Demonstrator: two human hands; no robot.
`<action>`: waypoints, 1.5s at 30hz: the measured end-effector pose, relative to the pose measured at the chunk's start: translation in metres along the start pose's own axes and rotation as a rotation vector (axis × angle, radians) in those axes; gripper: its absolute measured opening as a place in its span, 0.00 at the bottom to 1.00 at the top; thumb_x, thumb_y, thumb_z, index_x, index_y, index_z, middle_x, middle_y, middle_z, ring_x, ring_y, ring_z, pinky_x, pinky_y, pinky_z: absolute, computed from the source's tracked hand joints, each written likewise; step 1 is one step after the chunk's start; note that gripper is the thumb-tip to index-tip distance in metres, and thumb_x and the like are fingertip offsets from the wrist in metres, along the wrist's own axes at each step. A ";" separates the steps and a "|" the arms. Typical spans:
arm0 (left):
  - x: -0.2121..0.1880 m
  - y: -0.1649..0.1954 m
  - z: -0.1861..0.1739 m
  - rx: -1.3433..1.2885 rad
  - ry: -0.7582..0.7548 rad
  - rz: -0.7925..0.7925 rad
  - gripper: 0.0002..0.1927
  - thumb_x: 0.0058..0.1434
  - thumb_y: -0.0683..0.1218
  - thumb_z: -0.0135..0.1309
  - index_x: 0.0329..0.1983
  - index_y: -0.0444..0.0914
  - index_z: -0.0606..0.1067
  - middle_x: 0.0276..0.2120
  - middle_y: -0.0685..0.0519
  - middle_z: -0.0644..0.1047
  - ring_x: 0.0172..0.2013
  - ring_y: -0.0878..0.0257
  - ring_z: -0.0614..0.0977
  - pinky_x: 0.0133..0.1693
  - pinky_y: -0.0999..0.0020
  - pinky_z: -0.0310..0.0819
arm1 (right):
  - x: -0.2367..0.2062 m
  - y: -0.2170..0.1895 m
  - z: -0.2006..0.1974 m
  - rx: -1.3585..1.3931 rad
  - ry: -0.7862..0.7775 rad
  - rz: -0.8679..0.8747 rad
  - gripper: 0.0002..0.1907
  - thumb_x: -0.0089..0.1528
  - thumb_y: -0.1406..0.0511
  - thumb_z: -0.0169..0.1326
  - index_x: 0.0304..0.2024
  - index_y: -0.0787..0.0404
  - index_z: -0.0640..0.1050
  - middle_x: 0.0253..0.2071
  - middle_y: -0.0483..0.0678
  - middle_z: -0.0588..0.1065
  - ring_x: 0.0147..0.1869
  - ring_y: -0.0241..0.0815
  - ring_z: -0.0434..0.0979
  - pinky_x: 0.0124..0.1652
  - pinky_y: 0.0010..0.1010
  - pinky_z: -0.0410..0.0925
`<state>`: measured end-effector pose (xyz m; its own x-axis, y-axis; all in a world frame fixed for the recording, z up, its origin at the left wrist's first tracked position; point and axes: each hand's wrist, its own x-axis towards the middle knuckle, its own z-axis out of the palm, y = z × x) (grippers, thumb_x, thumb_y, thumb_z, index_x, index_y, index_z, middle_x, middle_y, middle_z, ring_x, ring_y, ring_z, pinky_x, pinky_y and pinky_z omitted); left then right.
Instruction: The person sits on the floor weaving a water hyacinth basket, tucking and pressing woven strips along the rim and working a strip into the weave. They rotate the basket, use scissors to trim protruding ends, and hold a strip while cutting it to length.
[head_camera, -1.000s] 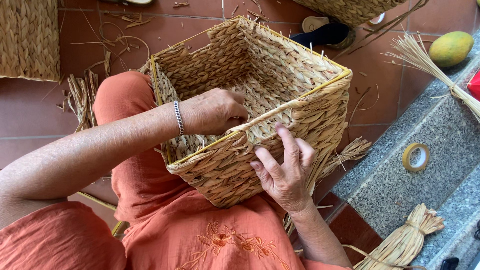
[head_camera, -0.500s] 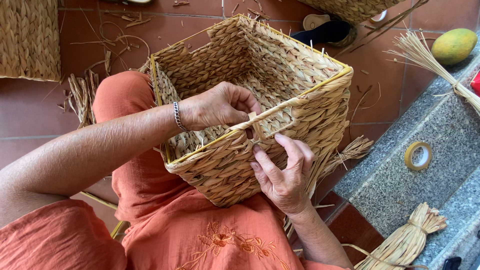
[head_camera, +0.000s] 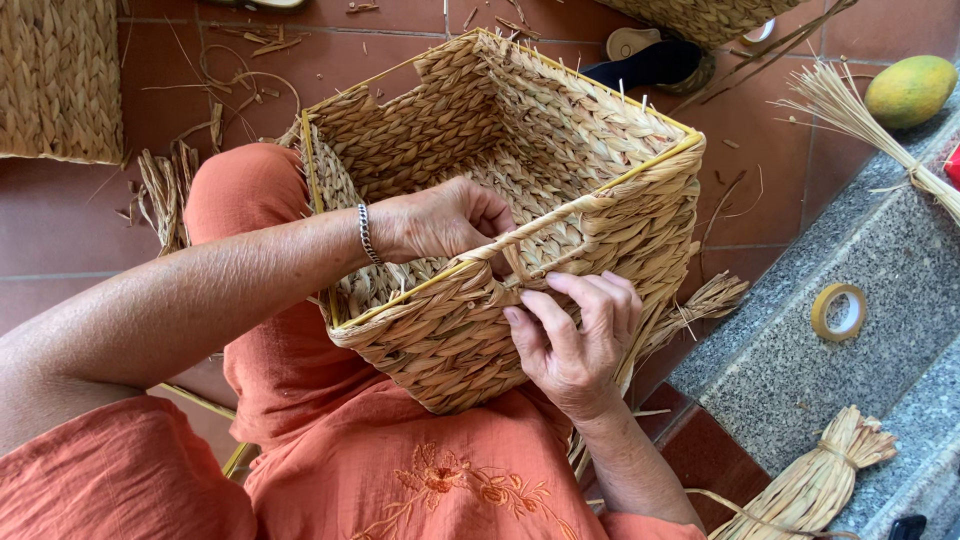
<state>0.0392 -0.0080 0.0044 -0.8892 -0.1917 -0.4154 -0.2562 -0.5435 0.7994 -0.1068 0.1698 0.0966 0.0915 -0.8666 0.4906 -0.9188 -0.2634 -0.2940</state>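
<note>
Head view: the basket (head_camera: 500, 210) rests tilted on the person's lap. Since a second ago the left hand (head_camera: 440, 220) has slid along the rim and now pinches the straw strand (head_camera: 540, 225), while the right hand (head_camera: 575, 335), fingers spread, braces the near wall.

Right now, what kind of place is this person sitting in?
Probably a home craft spot for basket weaving, maybe a tiled porch. Both hands, left and right, work on a woven basket in the lap. Straw bundles lie on a stone step, and straw scraps litter the red floor.
</note>
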 end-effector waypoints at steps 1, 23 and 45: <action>0.000 0.000 0.000 0.003 -0.011 0.004 0.12 0.54 0.38 0.68 0.40 0.32 0.78 0.32 0.51 0.84 0.33 0.68 0.84 0.34 0.73 0.81 | 0.004 -0.002 -0.001 -0.025 0.000 -0.009 0.12 0.63 0.61 0.66 0.44 0.58 0.79 0.49 0.47 0.72 0.52 0.50 0.73 0.56 0.48 0.65; -0.016 0.012 0.001 0.059 -0.012 0.020 0.11 0.59 0.41 0.64 0.43 0.31 0.80 0.34 0.51 0.84 0.34 0.69 0.84 0.36 0.73 0.80 | -0.014 -0.007 -0.014 0.634 -0.100 0.279 0.07 0.54 0.74 0.57 0.30 0.62 0.72 0.33 0.46 0.73 0.39 0.40 0.71 0.37 0.30 0.67; -0.102 0.012 0.104 1.549 0.300 1.053 0.21 0.53 0.48 0.55 0.46 0.31 0.78 0.48 0.44 0.75 0.50 0.52 0.77 0.51 0.56 0.75 | 0.013 0.009 -0.020 0.381 -0.060 0.058 0.07 0.60 0.70 0.60 0.41 0.61 0.77 0.46 0.49 0.76 0.53 0.48 0.71 0.53 0.38 0.66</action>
<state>0.0878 0.0903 0.1015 -0.8467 -0.1193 0.5185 0.0521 0.9512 0.3041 -0.1217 0.1642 0.1168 0.0761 -0.9048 0.4189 -0.7158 -0.3421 -0.6088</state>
